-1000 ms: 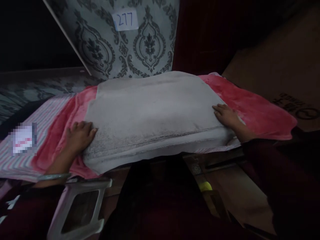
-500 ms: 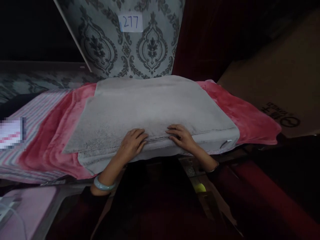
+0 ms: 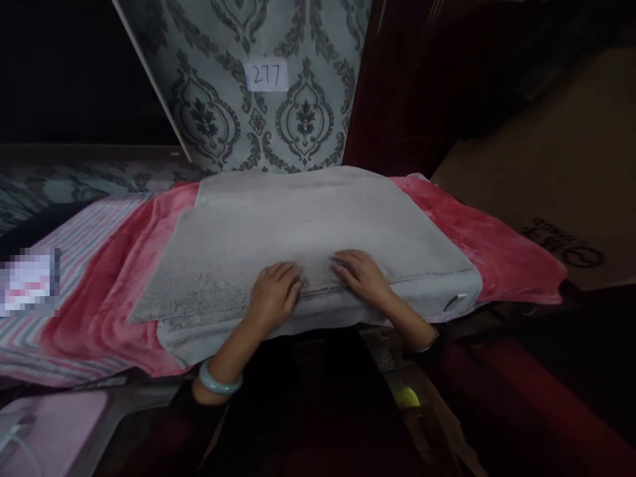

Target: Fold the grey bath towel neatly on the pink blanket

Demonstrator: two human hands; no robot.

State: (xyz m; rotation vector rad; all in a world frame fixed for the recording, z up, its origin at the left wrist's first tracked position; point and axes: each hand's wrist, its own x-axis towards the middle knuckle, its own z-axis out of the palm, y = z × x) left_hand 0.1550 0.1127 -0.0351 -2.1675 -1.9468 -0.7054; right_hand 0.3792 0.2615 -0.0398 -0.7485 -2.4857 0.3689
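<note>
A grey plush cloth (image 3: 298, 218), folded over itself, lies across the middle of a red blanket. My left hand (image 3: 275, 295), with a pale bangle (image 3: 220, 381) on its wrist, rests on the cloth near its front folded edge, fingers stretched out and slightly bent. To its right, my right hand (image 3: 365, 275) lies on the same edge with its fingers pointing left and the thumb close to them. A short stretch of cloth separates the two hands. The fingertips blend into the plush and are partly blurred.
Red blanket (image 3: 507, 248) and a striped sheet (image 3: 99, 232) show at the sides. Behind stands a patterned wall (image 3: 213, 126) with a paper marked 277 (image 3: 267, 74). A cardboard box (image 3: 556, 179) is at right, a pink surface (image 3: 64, 424) at lower left.
The view has tilted up, so everything sits lower. My hands have slid slightly further onto the grey cloth, past its front edge, and the left hand has moved a little right.
</note>
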